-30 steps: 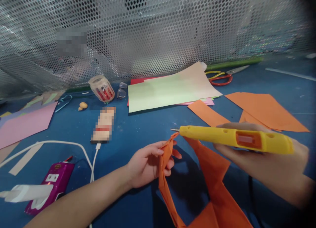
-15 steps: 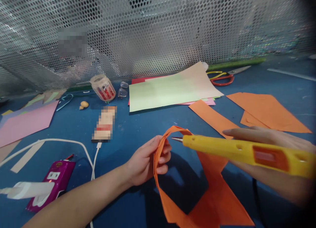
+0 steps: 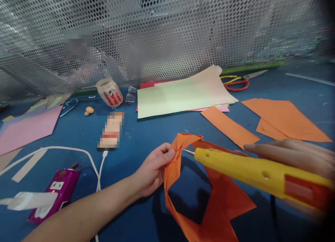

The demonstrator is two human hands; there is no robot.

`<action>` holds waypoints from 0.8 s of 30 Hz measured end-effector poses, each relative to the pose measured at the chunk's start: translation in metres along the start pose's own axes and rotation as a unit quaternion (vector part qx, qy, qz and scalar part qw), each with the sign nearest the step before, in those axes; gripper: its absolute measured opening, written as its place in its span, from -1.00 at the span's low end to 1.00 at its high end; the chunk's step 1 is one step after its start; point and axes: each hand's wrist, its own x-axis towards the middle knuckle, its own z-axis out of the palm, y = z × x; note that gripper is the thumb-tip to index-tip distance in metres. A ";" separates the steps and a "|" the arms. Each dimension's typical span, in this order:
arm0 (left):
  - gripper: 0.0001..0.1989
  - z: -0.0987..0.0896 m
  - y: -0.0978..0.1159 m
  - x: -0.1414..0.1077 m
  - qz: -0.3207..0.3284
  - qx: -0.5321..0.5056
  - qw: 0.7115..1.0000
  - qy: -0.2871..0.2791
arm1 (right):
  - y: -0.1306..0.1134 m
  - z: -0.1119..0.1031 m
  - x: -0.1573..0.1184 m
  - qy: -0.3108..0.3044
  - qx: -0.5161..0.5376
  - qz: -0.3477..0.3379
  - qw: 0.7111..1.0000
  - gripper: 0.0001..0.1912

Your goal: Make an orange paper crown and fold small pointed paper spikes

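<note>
Left hand (image 3: 157, 163): gripping the folded orange paper (image 3: 222, 196), thumb laid on the near face, other fingers mostly hidden behind. The hold was at the upper left of the piece, right next to the tool's tip, presumably to steady the creased part there. Thumb tip looked close to the metal.

Right hand (image 3: 290, 153): holding a yellow tool (image 3: 248, 170), much of the grip hidden behind its body and blurred toward the edge of view. Tool lay nearly level, its slim metal tip (image 3: 188, 152) pointed toward the left thumb. Tip met the paper's edge in view; contact or a hair's gap, could not tell. The long reach of the body probably let the right hand stay clear of the folds.

Paper was in front of the person, low in view, over the blue table (image 3: 146, 137); whether its lower end rested there was cut off. Shape: a rough loop, table visible through the middle. Left side a narrow, layered band; top crumpled and creased; right side broader, flatter, with a sharp point outward. Deep orange, darker in shadow.

Beyond it: a loose orange strip (image 3: 226, 125), flat, within easy reach.
</note>
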 end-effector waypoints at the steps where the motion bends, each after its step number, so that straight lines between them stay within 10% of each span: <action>1: -0.67 0.000 -0.001 0.000 0.003 0.002 1.000 0.000 | -0.005 0.000 0.002 -0.002 0.007 -0.008 1.000 -0.43; 24: -0.71 0.007 0.001 -0.001 -0.016 -0.002 0.999 0.029 | -0.014 0.006 0.018 0.057 0.019 -0.102 0.993 -0.52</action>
